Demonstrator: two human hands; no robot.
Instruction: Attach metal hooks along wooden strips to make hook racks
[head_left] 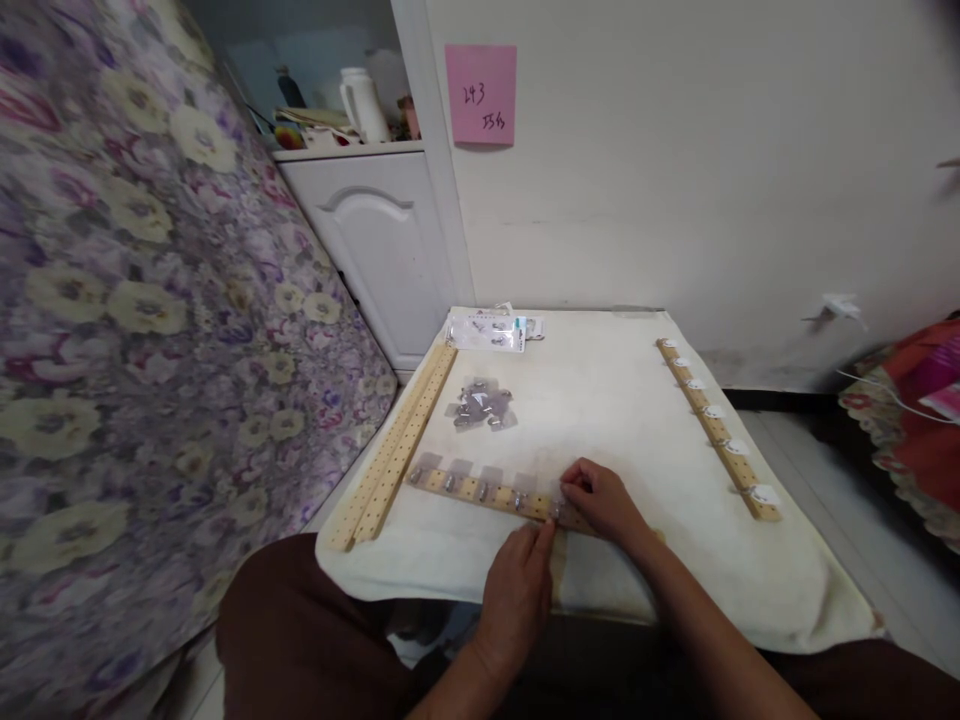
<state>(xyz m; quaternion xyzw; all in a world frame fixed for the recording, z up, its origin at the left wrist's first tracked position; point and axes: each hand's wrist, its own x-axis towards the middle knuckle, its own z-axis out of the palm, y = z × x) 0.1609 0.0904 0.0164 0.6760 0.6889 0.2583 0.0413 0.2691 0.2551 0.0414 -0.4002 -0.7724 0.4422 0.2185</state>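
Note:
Near the front of the table, a light wooden strip with rows of holes (466, 489) carries several small clear plastic pieces with metal fittings, such as one piece (484, 486), set in a row. My right hand (604, 497) pinches a clear plastic piece (557, 508) at the strip, thumb and forefinger together. From the near side, my left hand (517, 578) reaches in with fingers pressed together, its fingertips at the same piece and the strip's edge. Whatever lies between the left fingers is hidden. Behind the strip sits a loose pile of similar pieces (482, 403).
Two bare perforated wooden strips (397, 440) lie along the table's left side. Another strip (718, 428) on the right holds several white-backed pieces. Flat plastic packaging (487, 332) rests at the back left. A floral curtain (150, 300) hangs at left; a wall (585, 200) stands behind.

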